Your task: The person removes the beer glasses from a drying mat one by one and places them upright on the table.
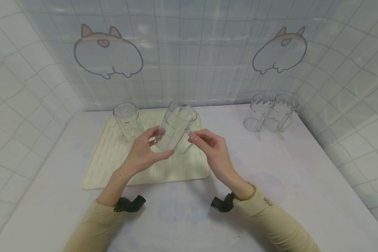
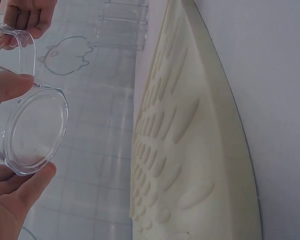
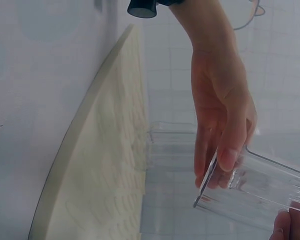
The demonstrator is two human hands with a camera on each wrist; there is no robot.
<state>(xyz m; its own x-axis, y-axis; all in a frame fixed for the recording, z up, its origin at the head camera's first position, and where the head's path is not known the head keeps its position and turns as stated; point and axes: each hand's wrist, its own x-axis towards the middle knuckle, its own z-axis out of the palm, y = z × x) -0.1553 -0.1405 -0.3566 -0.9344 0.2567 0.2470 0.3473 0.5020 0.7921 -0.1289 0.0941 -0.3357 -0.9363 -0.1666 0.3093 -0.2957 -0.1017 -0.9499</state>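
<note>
Over the cream drying mat (image 1: 113,171), a clear mug (image 1: 177,122) is held tilted, its mouth up and leaning away to the right. My left hand (image 1: 141,150) grips the mug's body low down, thumb on the near side and fingers on the far left. At the handle, my right hand (image 1: 212,147) pinches with thumb and fingertips. The left wrist view shows the mug's round base (image 2: 37,130) between the left thumb (image 2: 10,87) and fingers. In the right wrist view, the left hand (image 3: 222,110) reaches round the base end.
A second clear mug (image 1: 126,120) stands upright on the mat's back left. At the back right of the white table (image 1: 264,168), two more clear mugs (image 1: 259,112) (image 1: 280,113) stand side by side. A tile-patterned sheet (image 1: 192,56) rises behind and at both sides.
</note>
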